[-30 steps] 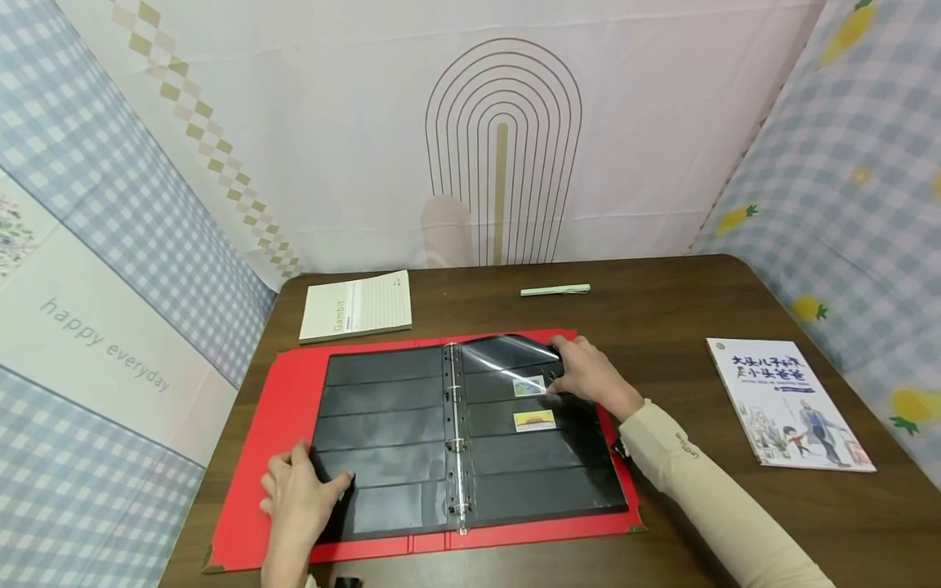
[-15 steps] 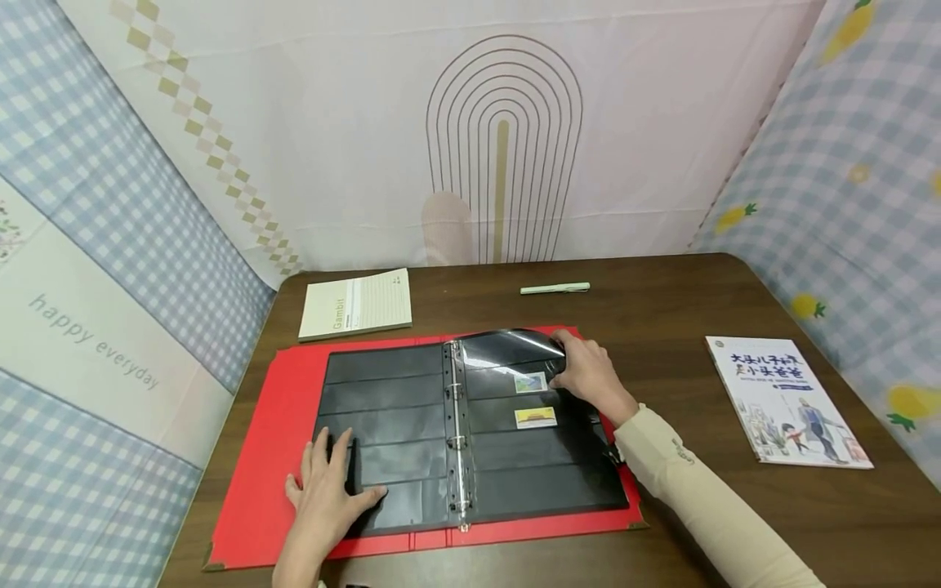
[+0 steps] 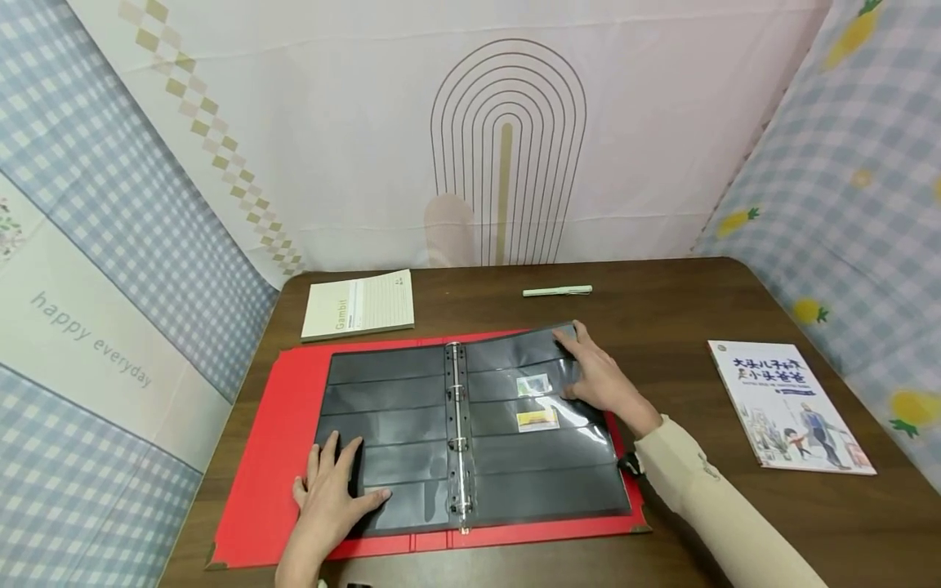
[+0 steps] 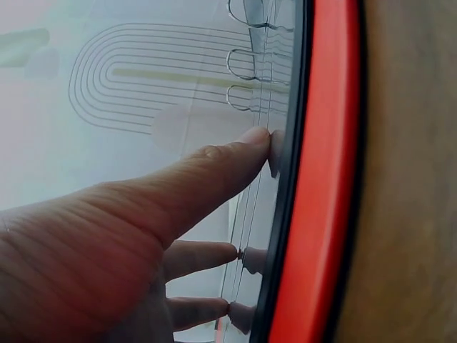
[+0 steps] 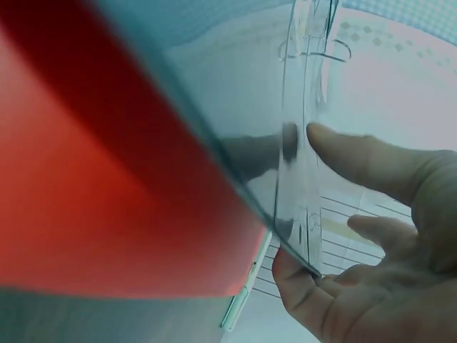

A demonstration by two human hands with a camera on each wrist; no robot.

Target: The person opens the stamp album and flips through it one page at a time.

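Note:
A red ring binder [image 3: 253, 482], a stamp album, lies spread on the table with black pocket pages. Its right page [image 3: 547, 494] holds a greenish stamp [image 3: 532, 385] and, one row lower, a yellow stamp [image 3: 537, 420]. My right hand [image 3: 604, 377] grips that page near its upper right corner, which is lifted; in the right wrist view the thumb [image 5: 357, 157] is on the page's face and a finger curls beneath its edge. Spread fingers of my left hand [image 3: 327, 498] rest on the lower left page [image 3: 390, 425], thumb and fingertips touching its glossy surface in the left wrist view.
Metal rings [image 3: 459, 443] run down the binder's middle. Behind it are a cream notepad [image 3: 359, 306] at left and a pale green pen [image 3: 557, 291]. A picture book [image 3: 792, 408] lies at right. Patterned curtains [image 3: 353, 147] hang behind the table [image 3: 662, 302].
My left hand has shifted right from the page's outer edge onto the left page. The right page's curled upper corner has straightened, its glare moving lower, and my right hand has edged rightward.

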